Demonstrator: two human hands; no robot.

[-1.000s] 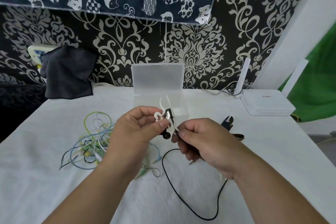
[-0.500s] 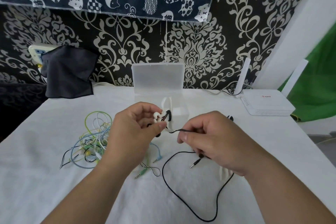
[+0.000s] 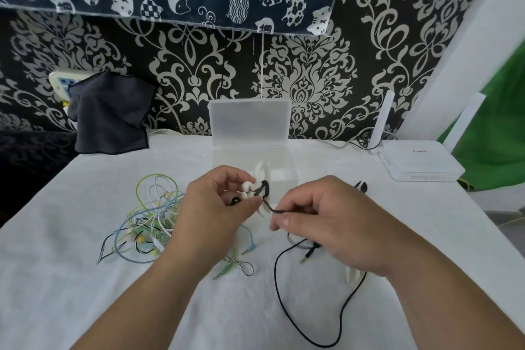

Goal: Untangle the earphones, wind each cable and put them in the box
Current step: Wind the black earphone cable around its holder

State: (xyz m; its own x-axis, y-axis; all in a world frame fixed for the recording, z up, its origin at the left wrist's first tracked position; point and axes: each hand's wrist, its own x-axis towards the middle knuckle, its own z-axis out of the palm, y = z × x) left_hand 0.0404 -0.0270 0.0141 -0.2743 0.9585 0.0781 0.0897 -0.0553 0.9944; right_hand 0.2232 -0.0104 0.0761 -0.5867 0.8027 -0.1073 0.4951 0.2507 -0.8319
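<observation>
My left hand pinches a white cable winder that has a few turns of the black earphone cable round its middle. My right hand pinches that black cable just right of the winder and holds it taut. The rest of the cable loops down over the cloth, its plug lying under my right hand. A tangle of green, blue, yellow and white earphones lies to the left. The clear plastic box stands open behind my hands, its lid upright.
A second white winder lies under my right wrist, and a dark object sits beyond my right hand. A white router stands at the back right, a dark cloth at the back left. Loose plugs lie between my arms.
My right hand has moved out to the right of the winder, drawing the black cable taut; the black turns on the winder have grown. The left hand has stayed in place.
</observation>
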